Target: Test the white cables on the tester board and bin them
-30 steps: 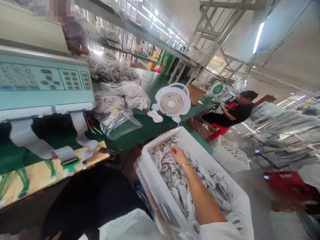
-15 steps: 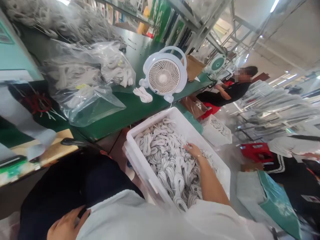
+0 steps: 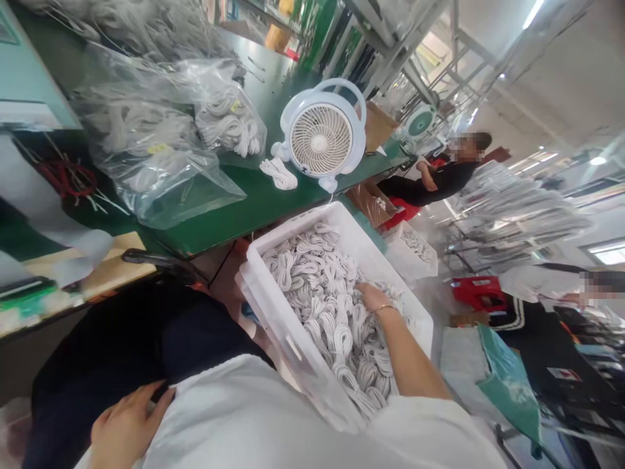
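Observation:
A white plastic crate (image 3: pixel 273 296) stands beside me on my right, filled with several coiled white cables (image 3: pixel 317 293). My right hand (image 3: pixel 370 296) reaches into the crate and rests among the coils, fingers buried in them; whether it grips one is hidden. A thin bracelet sits on that wrist. My left hand (image 3: pixel 124 426) lies on my lap against dark trousers, fingers loosely spread, holding nothing.
A green worktable (image 3: pixel 254 208) carries a white desk fan (image 3: pixel 322 137), one loose cable coil (image 3: pixel 278 174) and clear bags of cables (image 3: pixel 161 143). A second white crate (image 3: pixel 415 247) and a red box (image 3: pixel 476 290) sit on the floor. A seated person (image 3: pixel 439 176) works farther back.
The view tilted down and right from the machine panel. My right hand shifted from the crate's far end to its middle. My left hand came into view on my lap.

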### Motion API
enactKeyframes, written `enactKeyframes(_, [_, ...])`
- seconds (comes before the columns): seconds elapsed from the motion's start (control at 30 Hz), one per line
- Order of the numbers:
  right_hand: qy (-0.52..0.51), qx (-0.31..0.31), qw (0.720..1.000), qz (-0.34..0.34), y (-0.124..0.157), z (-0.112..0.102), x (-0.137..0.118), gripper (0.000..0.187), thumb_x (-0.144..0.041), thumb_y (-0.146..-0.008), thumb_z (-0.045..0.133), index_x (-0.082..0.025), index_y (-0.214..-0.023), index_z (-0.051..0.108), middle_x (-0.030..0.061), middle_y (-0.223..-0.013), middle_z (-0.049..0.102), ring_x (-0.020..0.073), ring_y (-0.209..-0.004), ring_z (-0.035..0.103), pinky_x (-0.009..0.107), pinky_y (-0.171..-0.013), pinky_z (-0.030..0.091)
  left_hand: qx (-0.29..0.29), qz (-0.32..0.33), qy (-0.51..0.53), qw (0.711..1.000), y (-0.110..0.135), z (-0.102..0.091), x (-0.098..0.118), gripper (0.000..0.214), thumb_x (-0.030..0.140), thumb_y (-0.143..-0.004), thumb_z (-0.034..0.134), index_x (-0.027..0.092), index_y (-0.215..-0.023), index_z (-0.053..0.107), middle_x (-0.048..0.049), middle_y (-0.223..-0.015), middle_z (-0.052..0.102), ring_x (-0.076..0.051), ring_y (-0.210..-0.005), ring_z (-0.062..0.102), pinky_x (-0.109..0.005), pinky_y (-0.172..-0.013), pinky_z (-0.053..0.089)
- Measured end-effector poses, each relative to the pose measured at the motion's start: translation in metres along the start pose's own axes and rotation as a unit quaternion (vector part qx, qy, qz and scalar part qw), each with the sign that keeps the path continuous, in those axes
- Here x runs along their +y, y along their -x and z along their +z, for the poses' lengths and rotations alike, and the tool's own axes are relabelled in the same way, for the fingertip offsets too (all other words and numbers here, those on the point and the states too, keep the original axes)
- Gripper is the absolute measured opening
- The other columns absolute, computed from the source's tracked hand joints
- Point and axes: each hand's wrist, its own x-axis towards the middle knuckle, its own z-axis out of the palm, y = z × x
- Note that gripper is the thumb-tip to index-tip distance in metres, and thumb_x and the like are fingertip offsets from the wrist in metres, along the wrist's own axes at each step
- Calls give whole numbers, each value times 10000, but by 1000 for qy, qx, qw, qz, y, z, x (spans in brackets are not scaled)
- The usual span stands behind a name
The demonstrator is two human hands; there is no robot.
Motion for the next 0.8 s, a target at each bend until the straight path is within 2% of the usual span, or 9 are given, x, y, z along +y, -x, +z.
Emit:
enactKeyframes(0.17, [-34,113,992,-44,-2,-37,-36,222,-186,-774,464,-142,-981,531,114,-1024,556,220,-911,529,356,-783,406,8,15,99,995,-6,9,-9,430,516,-668,426,251,-975,570,-24,-989,606,-241,-998,491,-376,-884,305])
enactKeyframes(0.3, [-127,248,940,-199,16,-85,-114,293,-182,-788,368,-175,-1072,437,79,-1105,506,195,-1045,445,328,-887,350,-1,-13,351,936,-7,-37,21,430,500,-643,491,220,-958,578,-24,-1003,604,-223,-972,513,-314,-859,363])
enactKeyframes(0.4, [-207,291,798,-486,57,-104,-203,281,-144,-771,400,-198,-1038,471,75,-1064,534,200,-1012,470,347,-871,370,-90,23,541,836,6,-101,63,402,482,-654,520,191,-922,593,-57,-977,614,-208,-952,523,-309,-850,371])
enactKeyframes(0.47, [-177,248,700,-646,92,-105,-259,286,-124,-785,406,-213,-1041,494,71,-1048,557,185,-933,514,318,-790,423,-184,47,676,712,16,-139,85,434,494,-710,449,182,-991,557,-83,-950,613,-191,-881,553,-312,-769,414])
enactKeyframes(0.5, [-155,224,659,-701,109,-103,-282,284,-126,-792,414,-227,-1040,505,63,-1036,571,175,-879,534,302,-741,443,-195,58,724,660,20,-153,91,427,485,-712,454,159,-966,566,-94,-922,612,-175,-818,566,-293,-726,425])
enactKeyframes(0.57, [-134,174,602,-768,133,-97,-319,284,-131,-803,420,-245,-1043,519,53,-1026,584,159,-795,550,278,-667,461,-127,66,770,622,23,-169,91,359,413,-678,545,124,-887,584,-86,-810,613,-124,-665,557,-221,-608,418])
enactKeyframes(0.67, [-219,77,611,-757,141,-87,-353,290,-130,-810,384,-221,-1044,531,72,-1040,561,163,-856,535,285,-727,451,14,41,785,618,27,-168,72,336,374,-635,605,120,-854,576,-52,-728,592,-101,-601,522,-200,-565,394])
enactKeyframes(0.73, [-321,-5,659,-681,135,-81,-369,247,-172,-812,383,-197,-985,559,69,-949,575,162,-819,549,276,-731,449,76,23,779,622,29,-161,59,336,393,-647,586,129,-854,570,-44,-732,588,-112,-637,526,-218,-606,399])
enactKeyframes(0.8, [-399,-84,706,-579,127,-76,-381,237,-255,-824,375,-171,-940,564,28,-710,580,142,-609,562,248,-587,472,103,14,767,633,28,-152,52,343,409,-656,569,135,-862,568,-43,-738,591,-121,-667,533,-222,-623,393])
